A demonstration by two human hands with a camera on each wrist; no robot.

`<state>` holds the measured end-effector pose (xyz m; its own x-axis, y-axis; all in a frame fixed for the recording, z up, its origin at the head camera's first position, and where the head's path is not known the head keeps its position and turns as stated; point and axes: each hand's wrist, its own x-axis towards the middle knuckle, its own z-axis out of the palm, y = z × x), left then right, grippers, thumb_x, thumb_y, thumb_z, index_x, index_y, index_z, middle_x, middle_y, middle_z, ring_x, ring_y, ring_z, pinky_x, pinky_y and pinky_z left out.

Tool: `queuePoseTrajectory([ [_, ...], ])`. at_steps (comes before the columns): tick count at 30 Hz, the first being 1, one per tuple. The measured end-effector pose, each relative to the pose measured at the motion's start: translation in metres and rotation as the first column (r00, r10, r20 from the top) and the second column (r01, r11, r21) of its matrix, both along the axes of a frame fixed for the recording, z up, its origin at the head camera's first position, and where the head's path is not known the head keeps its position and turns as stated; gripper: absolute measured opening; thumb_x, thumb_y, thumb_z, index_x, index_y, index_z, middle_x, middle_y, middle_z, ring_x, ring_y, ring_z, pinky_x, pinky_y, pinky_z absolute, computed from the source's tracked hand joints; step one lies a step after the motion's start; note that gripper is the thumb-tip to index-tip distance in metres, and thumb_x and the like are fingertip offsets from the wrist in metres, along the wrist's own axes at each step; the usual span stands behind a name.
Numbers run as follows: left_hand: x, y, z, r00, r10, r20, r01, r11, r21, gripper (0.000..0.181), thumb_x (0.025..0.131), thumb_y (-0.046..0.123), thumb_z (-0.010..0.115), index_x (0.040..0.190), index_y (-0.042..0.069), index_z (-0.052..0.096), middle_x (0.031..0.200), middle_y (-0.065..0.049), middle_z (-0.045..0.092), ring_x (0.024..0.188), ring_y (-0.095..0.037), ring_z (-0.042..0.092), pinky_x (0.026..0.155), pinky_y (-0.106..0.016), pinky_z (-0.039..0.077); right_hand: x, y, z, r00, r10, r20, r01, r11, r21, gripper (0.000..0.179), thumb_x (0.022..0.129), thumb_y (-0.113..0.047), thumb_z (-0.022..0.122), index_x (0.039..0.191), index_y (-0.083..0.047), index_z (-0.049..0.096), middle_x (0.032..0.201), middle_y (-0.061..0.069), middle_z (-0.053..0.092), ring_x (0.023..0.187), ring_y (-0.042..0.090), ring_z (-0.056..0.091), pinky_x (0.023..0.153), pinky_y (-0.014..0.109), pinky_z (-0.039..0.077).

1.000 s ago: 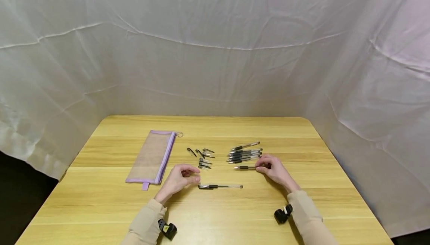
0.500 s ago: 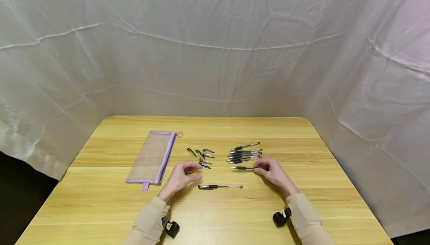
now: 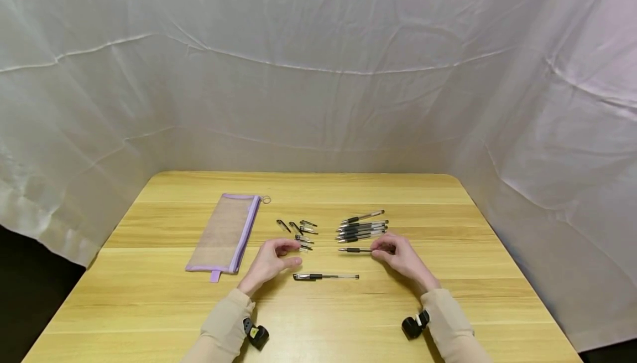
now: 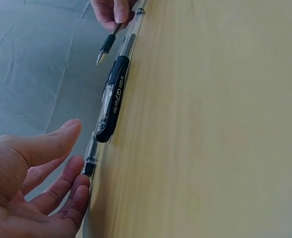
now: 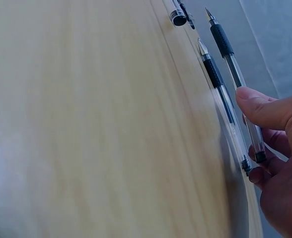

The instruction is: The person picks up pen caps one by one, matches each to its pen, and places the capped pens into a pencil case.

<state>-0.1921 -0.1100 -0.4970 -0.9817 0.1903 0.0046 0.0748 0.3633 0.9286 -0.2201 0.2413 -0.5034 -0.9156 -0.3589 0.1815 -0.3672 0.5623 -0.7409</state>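
My right hand (image 3: pixel 404 257) pinches an uncapped gel pen (image 3: pixel 355 250) near its rear end, tip pointing left. In the right wrist view, thumb and fingers hold its clear barrel (image 5: pixel 239 79), raised off the table. My left hand (image 3: pixel 271 264) is beside the nearest pen cap (image 3: pixel 306 249), its thumb apart from the fingers. The left wrist view has its fingertips at a clear cap with a black end (image 4: pixel 90 157); whether they touch it I cannot tell. A capped gel pen (image 3: pixel 325 276) lies between the hands, closer to the person.
Several loose caps (image 3: pixel 308 230) lie beyond the left hand. Several uncapped pens (image 3: pixel 360 230) lie in a row beyond the right hand. A mesh zip pouch with purple edging (image 3: pixel 224 233) lies at the left of the wooden table (image 3: pixel 318 324). Pale curtains (image 3: pixel 318 103) surround the table.
My right hand has moved left with the gel pen. My left hand has shifted slightly right and away from the person, to the nearest cap. The other pens and pouch stay put.
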Motion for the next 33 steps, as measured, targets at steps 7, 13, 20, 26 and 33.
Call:
queuePoseTrajectory([
  [7, -0.007, 0.005, 0.000, 0.999, 0.018, -0.027, -0.018, 1.000, -0.008, 0.038, 0.077, 0.004, 0.083, 0.114, -0.001, 0.072, 0.113, -0.017, 0.073, 0.101, -0.029, 0.067, 0.093, -0.042, 0.054, 0.000, -0.001, 0.000, 1.000, 0.002, 0.005, -0.002, 1.000, -0.002, 0.012, 0.086, -0.005, 0.076, 0.096, -0.012, 0.075, 0.101, 0.005, 0.071, 0.091, 0.006, 0.061, 0.083, 0.021, 0.052],
  [13, -0.013, 0.005, -0.003, 0.996, 0.026, -0.088, -0.029, 0.999, -0.038, 0.034, 0.077, 0.001, 0.083, 0.109, 0.000, 0.073, 0.107, -0.016, 0.075, 0.095, -0.026, 0.067, 0.086, -0.036, 0.054, 0.001, 0.000, -0.001, 1.000, 0.009, 0.007, -0.009, 1.000, -0.003, 0.012, 0.086, -0.005, 0.076, 0.096, -0.011, 0.075, 0.101, 0.005, 0.071, 0.092, 0.006, 0.062, 0.085, 0.021, 0.052],
  [20, -0.016, 0.005, -0.004, 0.990, 0.054, -0.129, -0.062, 0.996, -0.063, 0.029, 0.076, -0.002, 0.082, 0.104, 0.000, 0.075, 0.105, -0.016, 0.076, 0.091, -0.027, 0.067, 0.079, -0.029, 0.052, 0.001, 0.000, -0.001, 1.000, 0.012, 0.007, -0.012, 1.000, -0.007, 0.012, 0.086, -0.005, 0.076, 0.097, -0.011, 0.075, 0.098, 0.004, 0.071, 0.090, 0.003, 0.061, 0.084, 0.021, 0.052],
  [26, -0.018, 0.006, -0.005, 0.988, 0.072, -0.136, -0.087, 0.991, -0.101, 0.026, 0.075, -0.002, 0.083, 0.101, 0.002, 0.077, 0.102, -0.012, 0.075, 0.088, -0.021, 0.064, 0.078, -0.030, 0.051, 0.001, 0.001, -0.001, 1.000, 0.003, 0.011, -0.003, 1.000, -0.007, 0.012, 0.085, -0.005, 0.076, 0.096, -0.010, 0.075, 0.097, 0.005, 0.071, 0.089, 0.002, 0.060, 0.083, 0.020, 0.052],
  [33, -0.017, 0.008, -0.004, 0.985, 0.071, -0.156, -0.097, 0.982, -0.163, 0.024, 0.076, -0.001, 0.083, 0.099, 0.005, 0.077, 0.102, -0.011, 0.076, 0.087, -0.020, 0.064, 0.080, -0.034, 0.053, -0.001, 0.001, -0.003, 1.000, 0.000, 0.001, 0.000, 1.000, 0.004, 0.011, 0.086, -0.005, 0.076, 0.096, -0.010, 0.075, 0.099, 0.007, 0.071, 0.090, 0.003, 0.061, 0.083, 0.020, 0.052],
])
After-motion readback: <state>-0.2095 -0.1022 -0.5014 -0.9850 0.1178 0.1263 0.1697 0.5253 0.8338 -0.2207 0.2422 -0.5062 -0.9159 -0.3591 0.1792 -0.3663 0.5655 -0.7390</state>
